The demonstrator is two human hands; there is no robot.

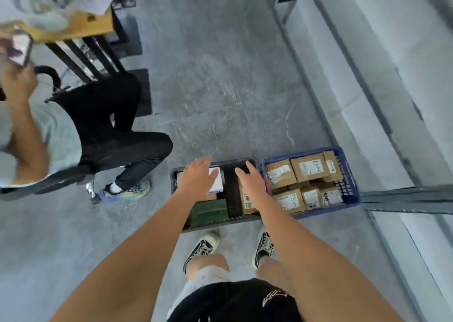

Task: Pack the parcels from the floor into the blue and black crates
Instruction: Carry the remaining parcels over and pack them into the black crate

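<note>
Fingers of the left hand (196,174) and right hand (247,178) are straight, released, grasping nothing. Both hover over the black plastic crate (177,174). Beside it, the blue plastic crate (351,174) holds brown cardboard parcels (309,167).

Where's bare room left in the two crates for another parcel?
Black crate: a dark bare strip runs down the middle, between the white-labelled parcel with the green box and the brown parcel. Both hands hang open above it. Blue crate is crowded with parcels, little room.

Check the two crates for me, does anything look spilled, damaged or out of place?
Nothing stands out. The blue crate is full of brown boxes in tidy rows, and the black crate holds a few parcels with an empty strip down its middle. Both hands, left and right, reach over it open.
</note>
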